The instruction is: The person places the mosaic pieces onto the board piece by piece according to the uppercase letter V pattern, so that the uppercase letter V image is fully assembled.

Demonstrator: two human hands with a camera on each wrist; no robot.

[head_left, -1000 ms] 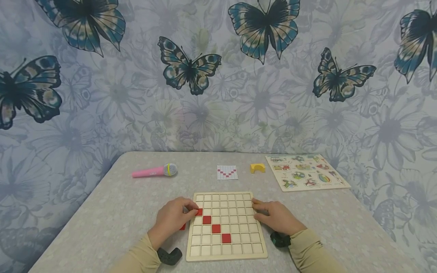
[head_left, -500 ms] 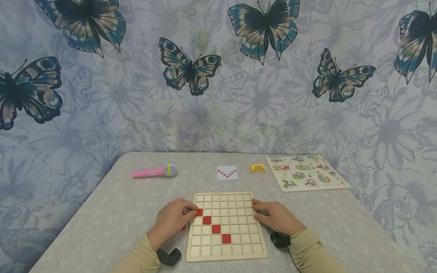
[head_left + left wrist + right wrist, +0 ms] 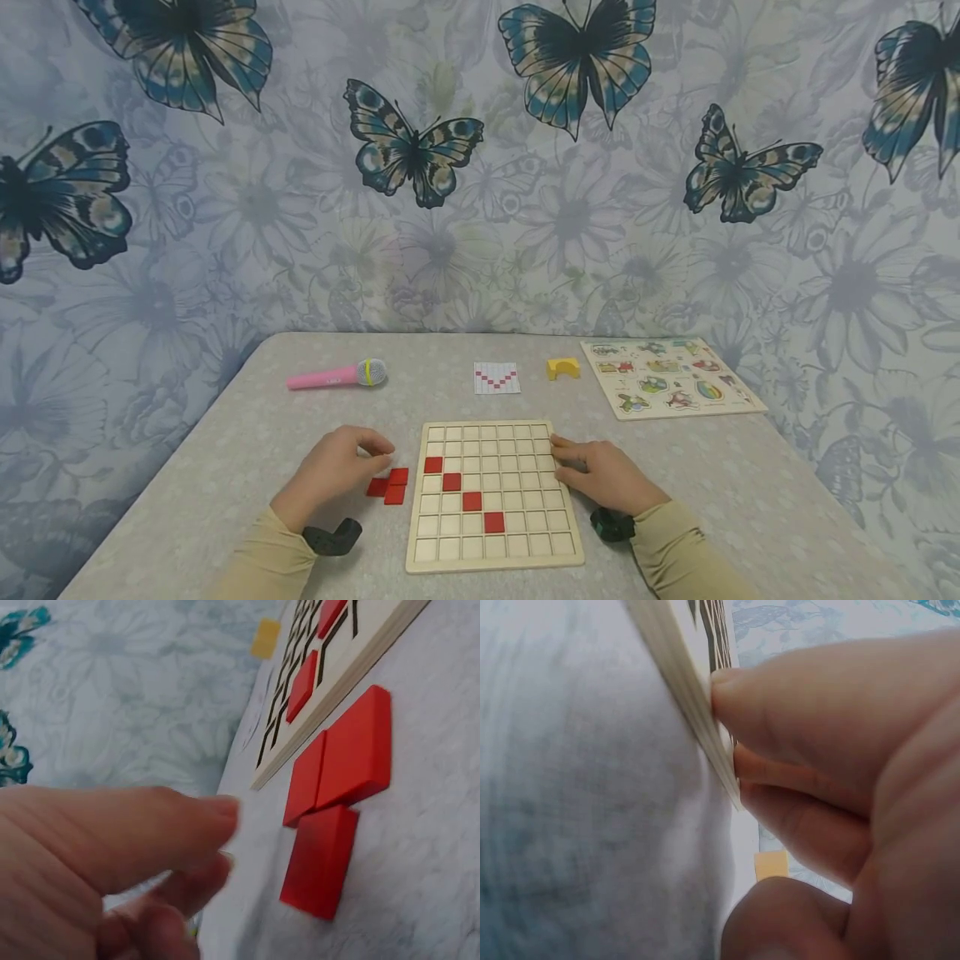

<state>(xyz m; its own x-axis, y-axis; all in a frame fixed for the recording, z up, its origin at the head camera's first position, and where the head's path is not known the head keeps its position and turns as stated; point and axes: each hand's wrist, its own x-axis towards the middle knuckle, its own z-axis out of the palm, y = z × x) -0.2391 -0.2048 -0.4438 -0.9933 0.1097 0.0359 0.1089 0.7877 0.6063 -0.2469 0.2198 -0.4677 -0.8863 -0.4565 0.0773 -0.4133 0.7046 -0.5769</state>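
Observation:
A wooden grid board (image 3: 495, 568) lies on the table, with several red square tiles (image 3: 472, 501) sitting in its cells in a diagonal line. Three loose red tiles (image 3: 394, 494) lie to the left of the board, touching each other; the left wrist view shows these tiles (image 3: 321, 859) close up. Just behind and left of them, my left hand (image 3: 339, 463) holds nothing, its thumb and fingertips apart from the tiles. My right hand (image 3: 611, 477) touches the board's right edge; in the right wrist view its thumb (image 3: 780, 697) rests against the board's rim (image 3: 679, 682).
Behind the board lies a small pattern card (image 3: 497, 378) with a pink V of squares. A pink toy microphone (image 3: 333, 377) is at back left. A yellow arch block (image 3: 563, 368) and a wooden picture puzzle (image 3: 671, 379) are at back right.
My left hand has let go of the red tile at the board's left edge and moved left, uncovering the loose tiles. My right hand has stayed at the right edge.

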